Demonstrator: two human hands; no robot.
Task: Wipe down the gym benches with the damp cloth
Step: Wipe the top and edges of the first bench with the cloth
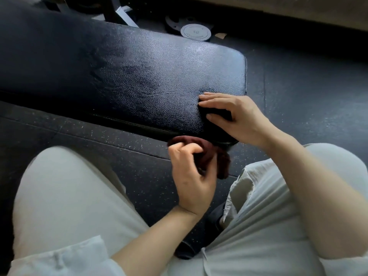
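A black padded gym bench (123,72) runs from the upper left to the middle, its textured top shiny in patches. My right hand (235,116) rests arched on the bench's near right corner, with fingertips and thumb touching the pad. Just below the pad's near edge, my left hand (191,172) grips a bunched dark red cloth (223,164) with curled fingers. The cloth hangs off the bench, above the floor. Part of it is hidden behind my left hand.
A grey weight plate (196,32) marked 10 lies on the floor behind the bench, beside a metal frame leg (123,14). Dark speckled rubber flooring (308,96) surrounds the bench. My knees in light trousers (65,196) fill the foreground.
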